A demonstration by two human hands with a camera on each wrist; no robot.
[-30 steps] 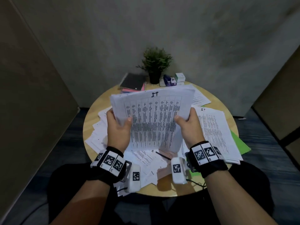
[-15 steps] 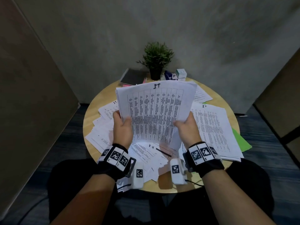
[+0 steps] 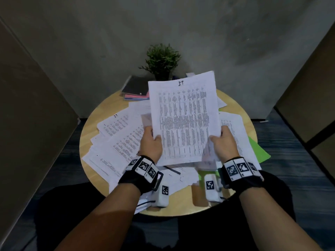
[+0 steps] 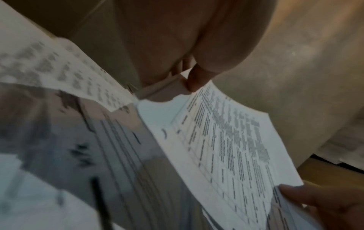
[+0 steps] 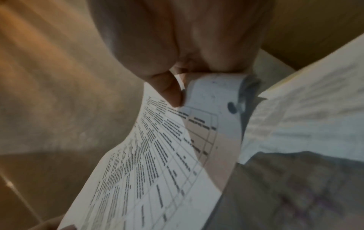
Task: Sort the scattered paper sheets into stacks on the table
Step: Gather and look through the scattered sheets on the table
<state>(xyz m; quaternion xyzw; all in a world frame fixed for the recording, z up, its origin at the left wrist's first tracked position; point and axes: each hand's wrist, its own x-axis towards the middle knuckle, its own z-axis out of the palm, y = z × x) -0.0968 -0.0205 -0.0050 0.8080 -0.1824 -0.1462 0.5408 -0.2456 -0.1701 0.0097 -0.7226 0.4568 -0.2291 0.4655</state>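
Observation:
Both hands hold up a bundle of printed sheets (image 3: 184, 120) above the round wooden table (image 3: 94, 124), its top page showing a table of text. My left hand (image 3: 152, 140) grips the bundle's lower left edge, thumb on the front. My right hand (image 3: 220, 140) grips the lower right edge. In the left wrist view the thumb pinches the sheets (image 4: 222, 144); in the right wrist view the thumb presses the curled paper edge (image 5: 157, 163). Loose printed sheets (image 3: 117, 142) lie fanned over the left of the table, and another pile (image 3: 237, 134) lies at the right.
A potted plant (image 3: 162, 60) stands at the table's far edge beside dark notebooks (image 3: 136, 86). Green paper (image 3: 258, 149) pokes out under the right pile. A dark pen (image 3: 172, 170) lies among sheets near me. Walls close in on both sides.
The held bundle has turned from landscape to upright and shifted right. Both hands have slid down to its lower edge and come closer together.

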